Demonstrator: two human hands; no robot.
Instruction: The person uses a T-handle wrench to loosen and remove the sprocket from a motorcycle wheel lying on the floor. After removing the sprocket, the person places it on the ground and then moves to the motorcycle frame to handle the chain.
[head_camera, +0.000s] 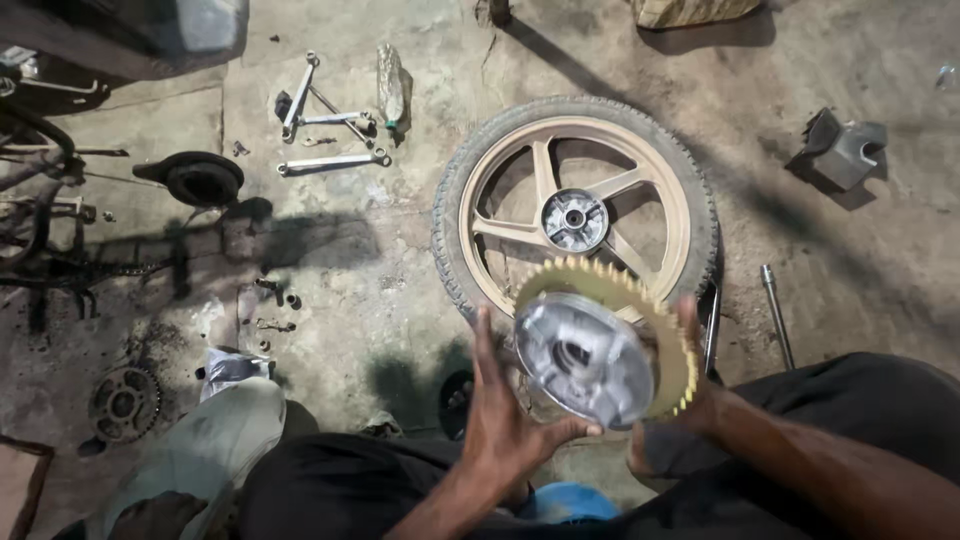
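I cradle the sprocket hub (598, 350) between both hands, left (505, 415) open-palmed beneath, right (695, 395) behind the teeth. It looks heavy, rigid, greasy; the smooth hub is safest.

Stained concrete floor (380, 270) under hard light, shadows slanting toward 5 o'clock. A wheel (575, 215) lies at centre, wrenches (325, 125) at 11 o'clock, a sprocket (125, 403) at 8 o'clock.
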